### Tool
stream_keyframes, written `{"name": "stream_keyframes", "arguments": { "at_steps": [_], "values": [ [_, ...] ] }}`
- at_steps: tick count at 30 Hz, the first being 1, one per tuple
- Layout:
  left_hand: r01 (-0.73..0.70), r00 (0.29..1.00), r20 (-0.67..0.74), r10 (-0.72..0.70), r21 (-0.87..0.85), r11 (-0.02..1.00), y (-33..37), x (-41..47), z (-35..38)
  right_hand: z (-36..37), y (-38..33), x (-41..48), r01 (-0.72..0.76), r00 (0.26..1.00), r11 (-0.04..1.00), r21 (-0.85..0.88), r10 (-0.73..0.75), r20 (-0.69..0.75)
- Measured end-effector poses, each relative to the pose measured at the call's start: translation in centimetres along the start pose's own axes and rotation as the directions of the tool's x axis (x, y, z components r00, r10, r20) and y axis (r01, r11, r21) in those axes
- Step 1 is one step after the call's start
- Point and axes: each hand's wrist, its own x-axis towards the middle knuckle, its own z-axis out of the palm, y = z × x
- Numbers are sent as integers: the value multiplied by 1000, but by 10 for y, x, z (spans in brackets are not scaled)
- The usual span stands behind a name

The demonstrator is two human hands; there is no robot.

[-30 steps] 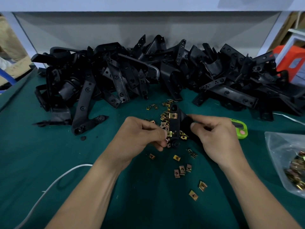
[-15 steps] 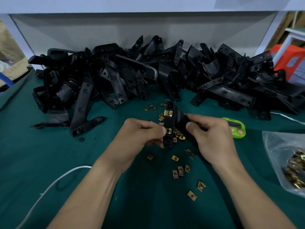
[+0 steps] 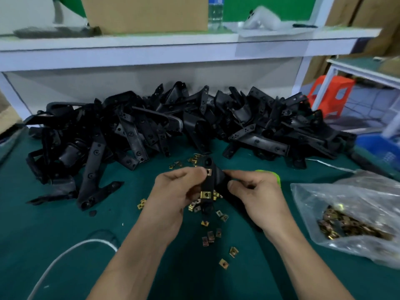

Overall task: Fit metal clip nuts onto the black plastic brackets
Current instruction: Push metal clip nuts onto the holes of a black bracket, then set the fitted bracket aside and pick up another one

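Note:
A black plastic bracket is held upright between both hands above the green mat. My left hand grips its left edge, the thumb tip against a brass clip nut near the top. My right hand grips the bracket's right side. A second clip nut sits on the bracket lower down. Loose clip nuts lie scattered on the mat under and in front of the hands.
A long heap of black brackets fills the back of the green table. A clear bag of clip nuts lies at the right. A lime-green object shows behind my right hand. A white cable crosses the front left.
The view has tilted upward, showing the shelf above. My left thumb has gone from the lower clip nut to the upper one. The bracket stays between both hands.

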Motion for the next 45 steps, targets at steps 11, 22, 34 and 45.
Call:
{"name": "stream_keyframes", "arguments": {
  "at_steps": [11,22,34,45],
  "values": [
    [-562,812,153,563,463,685,52,-11,214,-142,-64,-44,-131,805,954,-268,-56,-591],
    [-536,820,505,270,510,673,-43,-46,461,-346,5,-114,-592,499,773,-228,130,-857],
    [376,635,508,-582,456,807,-124,32,583,-496,120,-58,-669,351,697,259,603,-717],
    [116,678,594,-434,496,861,-112,108,535,-484,180,-11,-719,349,675,165,556,-754]
  ]
}}
